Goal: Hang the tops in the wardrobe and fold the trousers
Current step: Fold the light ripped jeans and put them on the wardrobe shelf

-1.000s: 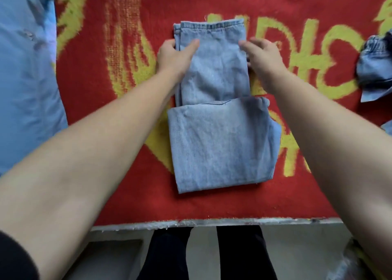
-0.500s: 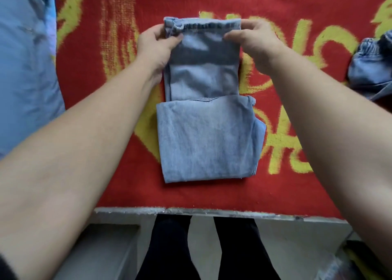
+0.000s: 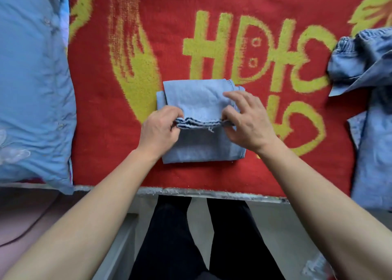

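On the red and yellow woven blanket (image 3: 233, 173), the left hand (image 3: 158, 131) and right hand (image 3: 248, 122) pinch, it seems, the hem of the folded light-blue denim trousers (image 3: 197, 97).

trousers (image 3: 207, 146): folded, on the middle of the blanket (image 3: 101, 131), near its front edge.
your hands: left hand (image 3: 158, 131) and right hand (image 3: 248, 123) at either end of the top fold.
pillow (image 3: 31, 88): over the blanket's left edge.
other garment (image 3: 371, 109): far right, well apart from the trousers.
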{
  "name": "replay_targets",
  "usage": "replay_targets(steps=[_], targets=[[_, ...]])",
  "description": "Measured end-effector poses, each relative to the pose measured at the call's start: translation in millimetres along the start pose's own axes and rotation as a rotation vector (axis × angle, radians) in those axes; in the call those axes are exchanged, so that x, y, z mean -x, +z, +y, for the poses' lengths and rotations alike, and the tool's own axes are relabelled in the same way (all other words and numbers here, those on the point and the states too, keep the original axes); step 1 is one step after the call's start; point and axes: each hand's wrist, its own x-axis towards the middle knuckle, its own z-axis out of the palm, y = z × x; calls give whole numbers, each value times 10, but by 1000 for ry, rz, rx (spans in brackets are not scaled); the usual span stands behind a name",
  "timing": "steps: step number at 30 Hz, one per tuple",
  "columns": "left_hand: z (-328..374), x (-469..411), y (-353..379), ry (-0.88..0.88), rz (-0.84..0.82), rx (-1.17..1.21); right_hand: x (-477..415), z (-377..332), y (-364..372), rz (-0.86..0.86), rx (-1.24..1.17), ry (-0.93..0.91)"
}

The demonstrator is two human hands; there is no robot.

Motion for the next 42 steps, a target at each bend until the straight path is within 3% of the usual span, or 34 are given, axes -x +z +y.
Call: replay_targets(steps=[3, 7, 11, 16, 19, 21, 25, 27, 34, 39, 42], targets=[[-93, 239, 95, 113, -102, -69, 315, -82, 158, -203, -3, -97], [-164, 406, 194, 197, -274, -160, 449, -117, 244, -493, -4, -61], [-57, 298, 117, 155, -337, -182, 303, -116, 136, -551, -52, -10], [-20, -165, -52, -88, -340, -161, -236, -74, -41, -685, -80, 110], [-87, -660, -152, -48, -274, -232, -630, 73, -144, -571, -117, 142], [-134, -974, -181, -110, -414, -241, -888, 186, -144, -591, -94, 171], [-202, -1259, -94, -193, -725, -183, -1166, 268, 2, -869, -128, 304], [-195, -1275, -72, -194, -728, -200, -1164, 265, 68, -961, -124, 340], [-144, -970, 103, -109, -746, -401, -1086, 135, 149, -994, -52, 332], [-23, -678, 95, -177, -597, -403, -1007, -65, 24, -1022, 70, 316], [94, -617, -81, -220, -493, -322, -1021, -205, -209, -936, 92, 290]])
